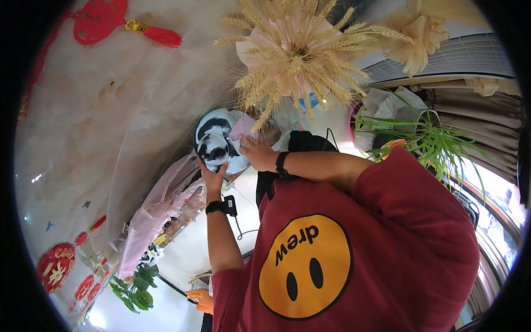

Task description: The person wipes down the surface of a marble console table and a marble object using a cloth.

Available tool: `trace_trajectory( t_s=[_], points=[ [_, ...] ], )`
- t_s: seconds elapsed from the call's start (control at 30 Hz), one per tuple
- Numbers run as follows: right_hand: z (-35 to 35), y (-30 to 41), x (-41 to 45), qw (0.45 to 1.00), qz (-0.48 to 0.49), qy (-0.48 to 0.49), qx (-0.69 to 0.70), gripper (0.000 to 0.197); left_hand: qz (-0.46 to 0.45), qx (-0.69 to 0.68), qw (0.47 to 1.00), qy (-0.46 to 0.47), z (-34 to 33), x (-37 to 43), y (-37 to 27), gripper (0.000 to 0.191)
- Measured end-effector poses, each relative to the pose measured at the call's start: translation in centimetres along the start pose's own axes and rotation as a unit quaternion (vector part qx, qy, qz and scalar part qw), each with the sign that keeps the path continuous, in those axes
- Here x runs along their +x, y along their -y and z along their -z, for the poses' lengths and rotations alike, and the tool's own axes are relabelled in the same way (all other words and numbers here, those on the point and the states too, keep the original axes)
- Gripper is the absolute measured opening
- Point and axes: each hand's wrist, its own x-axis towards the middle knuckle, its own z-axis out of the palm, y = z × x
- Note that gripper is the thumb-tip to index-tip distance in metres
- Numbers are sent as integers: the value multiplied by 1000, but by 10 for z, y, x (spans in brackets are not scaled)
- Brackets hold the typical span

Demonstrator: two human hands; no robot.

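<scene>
A glossy black-and-white animal-shaped ornament [213,128], perhaps a ceramic cat, stands against the marbled wall in front of me. My left hand [214,176] grips the near side of its rounded head, thumb and fingers spread around it. A pink cloth [242,125] lies over the ornament's right side. My right hand [258,153] has its fingertips at the cloth's lower edge and against the ornament; part of the grip is hidden. Each wrist wears a black band.
Dried wheat stalks [298,54] overhang the ornament from the right. Pink tulle [157,207] drapes along a shelf on the left, above a leafy green plant [139,290]. A potted spider plant [431,133] stands at right. Red hanging decorations [101,20] are on the marbled wall [103,116].
</scene>
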Motion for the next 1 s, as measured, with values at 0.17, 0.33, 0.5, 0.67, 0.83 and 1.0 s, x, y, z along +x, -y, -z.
trace_trajectory(
  t_s=[0.17,0.33,0.5,0.67,0.83,1.0],
  points=[
    [16,-15,36,998,-27,28,52,53,3,4,1000,-24,-7,-4,2,119],
    [18,-43,74,990,-42,111,78,57,40,-68,997,11,-6,0,-10,107],
    [31,4,27,976,-55,174,117,68,28,-84,996,-23,9,-7,23,108],
    [22,-2,27,982,-79,106,133,73,53,-21,998,-6,1,-4,-9,108],
    [29,-23,51,973,-102,116,170,80,56,-30,998,24,1,-3,-9,104],
    [26,-4,20,982,-38,135,129,87,41,-46,998,-9,3,-5,4,105]
  ],
)
